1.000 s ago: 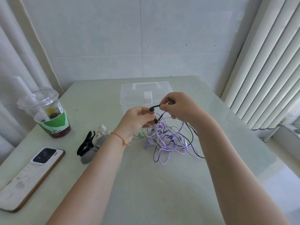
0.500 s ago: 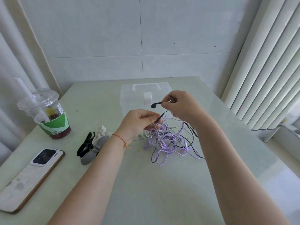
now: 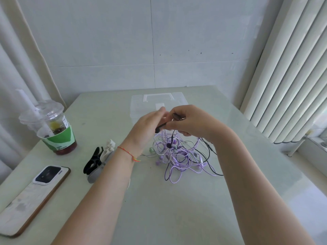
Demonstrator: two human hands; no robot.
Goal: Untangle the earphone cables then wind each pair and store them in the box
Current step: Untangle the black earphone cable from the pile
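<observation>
A tangle of purple, black and pale earphone cables lies on the table in front of a clear plastic box with its lid on. My right hand hovers above the tangle and pinches the black earphones: one bud sticks out to the left of its fingertips, another sits against its fingers, and a black cable hangs from it into the pile. My left hand is raised right beside that bud. It is blurred by motion, its fingers stretched up towards the box, and I see nothing held in it.
Black, white and grey cable clips lie left of the tangle. A phone lies face down at the near left. An iced drink cup with a straw stands at the far left. Vertical blinds line the right side.
My left hand has let go of the black cable and risen with its fingers straightening. My right hand has dropped slightly and now holds both black buds.
</observation>
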